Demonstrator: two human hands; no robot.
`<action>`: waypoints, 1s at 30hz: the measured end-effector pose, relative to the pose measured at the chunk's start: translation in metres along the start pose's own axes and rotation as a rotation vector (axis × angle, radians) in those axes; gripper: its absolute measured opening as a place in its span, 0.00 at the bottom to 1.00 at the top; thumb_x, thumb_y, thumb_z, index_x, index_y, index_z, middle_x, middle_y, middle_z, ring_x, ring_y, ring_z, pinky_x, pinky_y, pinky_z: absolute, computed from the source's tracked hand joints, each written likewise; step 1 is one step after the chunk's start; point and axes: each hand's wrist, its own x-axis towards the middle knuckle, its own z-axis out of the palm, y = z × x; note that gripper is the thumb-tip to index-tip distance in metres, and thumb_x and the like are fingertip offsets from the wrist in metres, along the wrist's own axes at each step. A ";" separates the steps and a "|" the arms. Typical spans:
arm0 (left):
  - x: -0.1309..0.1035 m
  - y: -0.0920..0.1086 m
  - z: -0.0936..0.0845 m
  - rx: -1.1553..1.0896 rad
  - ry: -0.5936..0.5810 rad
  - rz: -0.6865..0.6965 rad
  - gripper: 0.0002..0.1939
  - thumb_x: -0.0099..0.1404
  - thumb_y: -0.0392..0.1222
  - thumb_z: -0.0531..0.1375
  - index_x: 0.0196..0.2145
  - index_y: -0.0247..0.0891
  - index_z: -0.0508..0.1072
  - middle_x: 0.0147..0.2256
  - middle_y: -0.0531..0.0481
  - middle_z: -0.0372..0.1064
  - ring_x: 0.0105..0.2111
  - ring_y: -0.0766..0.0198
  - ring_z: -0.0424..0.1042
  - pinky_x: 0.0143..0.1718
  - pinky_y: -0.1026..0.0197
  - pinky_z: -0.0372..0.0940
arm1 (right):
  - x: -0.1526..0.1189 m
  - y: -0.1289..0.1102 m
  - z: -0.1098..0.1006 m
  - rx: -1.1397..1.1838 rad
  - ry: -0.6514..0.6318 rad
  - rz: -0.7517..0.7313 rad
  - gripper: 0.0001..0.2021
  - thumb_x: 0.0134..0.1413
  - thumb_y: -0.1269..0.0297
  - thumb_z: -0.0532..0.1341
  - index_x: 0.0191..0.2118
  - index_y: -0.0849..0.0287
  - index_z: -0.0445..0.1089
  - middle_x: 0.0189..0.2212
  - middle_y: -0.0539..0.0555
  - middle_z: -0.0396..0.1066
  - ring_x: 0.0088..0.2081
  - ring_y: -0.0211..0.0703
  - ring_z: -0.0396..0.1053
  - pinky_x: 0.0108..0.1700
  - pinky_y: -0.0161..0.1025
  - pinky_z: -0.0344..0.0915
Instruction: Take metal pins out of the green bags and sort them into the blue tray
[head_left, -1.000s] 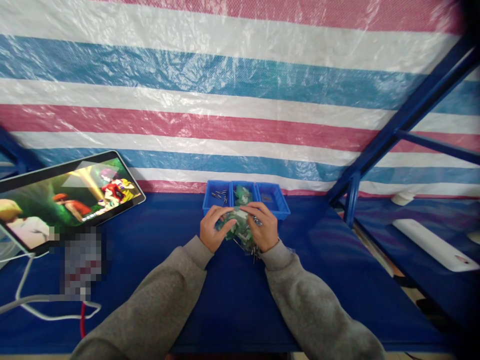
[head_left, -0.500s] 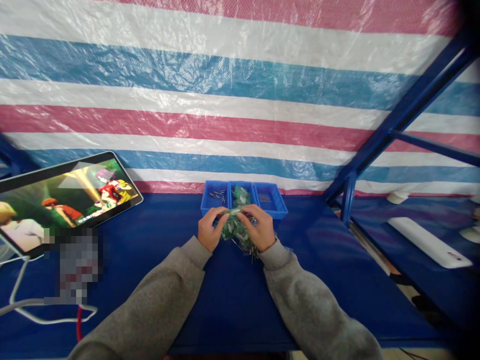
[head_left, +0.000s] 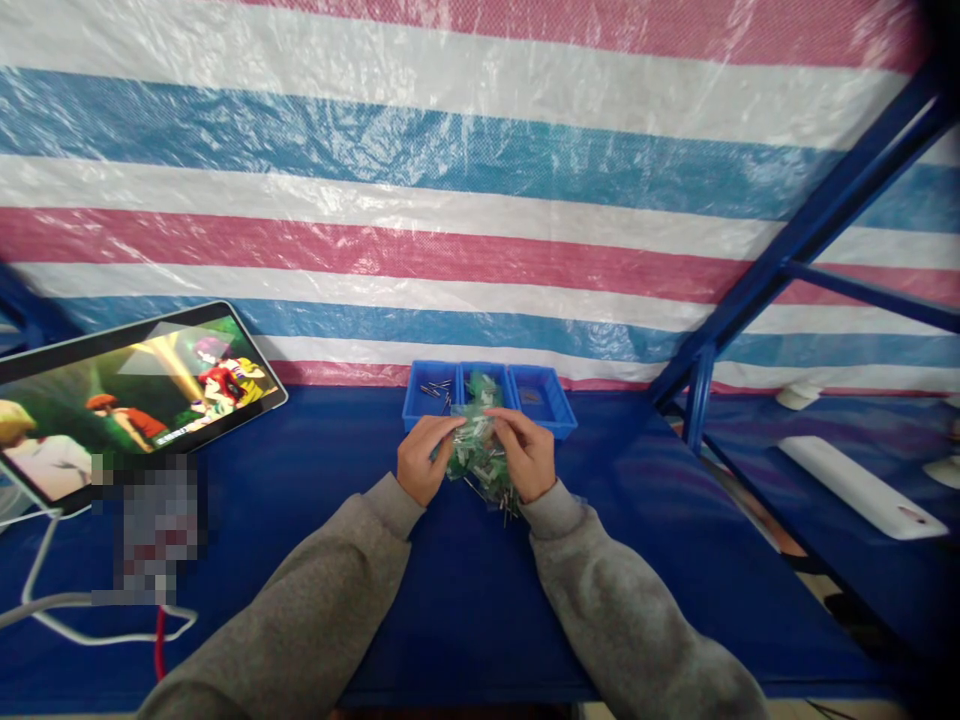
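Between my fingertips is a small clear plastic bag (head_left: 472,424) with a greenish tint. My left hand (head_left: 426,458) pinches its left side, and my right hand (head_left: 528,452) pinches its right side. Beneath the hands a pile of similar greenish bags (head_left: 489,472) lies on the blue table, with thin metal pins or screws (head_left: 510,503) by its lower edge. Just behind stand three joined blue trays: the left tray (head_left: 409,407) has several small metal pieces, the middle tray (head_left: 484,366) has greenish bags, and the right tray (head_left: 559,405) holds a few small bits.
A tablet (head_left: 142,400) playing a cartoon leans at the left, with white cables (head_left: 45,625) and a blurred-out object (head_left: 159,530) before it. Blue metal posts (head_left: 795,230) rise at the right, beyond which lies a long white device (head_left: 862,487). Striped plastic sheeting (head_left: 450,240) hangs behind.
The bag between my hands now shows more of its face, spread flatter and a little higher. My fingertips have moved slightly apart, the right hand shifting a little rightward.
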 end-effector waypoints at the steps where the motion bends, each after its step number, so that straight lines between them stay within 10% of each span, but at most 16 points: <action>1: 0.000 -0.001 0.000 0.012 0.011 -0.012 0.11 0.66 0.37 0.53 0.43 0.37 0.73 0.38 0.44 0.73 0.39 0.61 0.71 0.42 0.58 0.66 | 0.000 0.000 -0.001 0.004 -0.004 -0.012 0.12 0.59 0.65 0.52 0.39 0.57 0.73 0.26 0.51 0.71 0.27 0.39 0.69 0.32 0.37 0.67; 8: -0.001 -0.007 0.001 0.114 0.086 -0.073 0.07 0.64 0.39 0.57 0.36 0.35 0.73 0.35 0.46 0.70 0.34 0.64 0.69 0.37 0.62 0.66 | 0.004 -0.005 -0.001 -0.052 -0.070 -0.150 0.09 0.55 0.65 0.58 0.41 0.56 0.72 0.41 0.56 0.67 0.40 0.43 0.68 0.36 0.38 0.69; 18: -0.003 -0.008 0.004 0.067 0.022 -0.057 0.09 0.65 0.36 0.55 0.42 0.36 0.73 0.37 0.46 0.73 0.38 0.63 0.71 0.42 0.60 0.65 | 0.002 0.004 0.005 -0.123 -0.107 -0.022 0.08 0.52 0.63 0.61 0.39 0.56 0.69 0.31 0.52 0.73 0.32 0.42 0.71 0.36 0.38 0.68; 30: -0.001 -0.004 0.002 0.096 0.021 -0.015 0.09 0.63 0.39 0.57 0.40 0.37 0.74 0.36 0.45 0.70 0.38 0.61 0.69 0.42 0.58 0.66 | 0.003 0.001 0.007 -0.279 -0.200 -0.230 0.05 0.55 0.63 0.59 0.33 0.58 0.70 0.32 0.56 0.69 0.37 0.45 0.67 0.41 0.41 0.64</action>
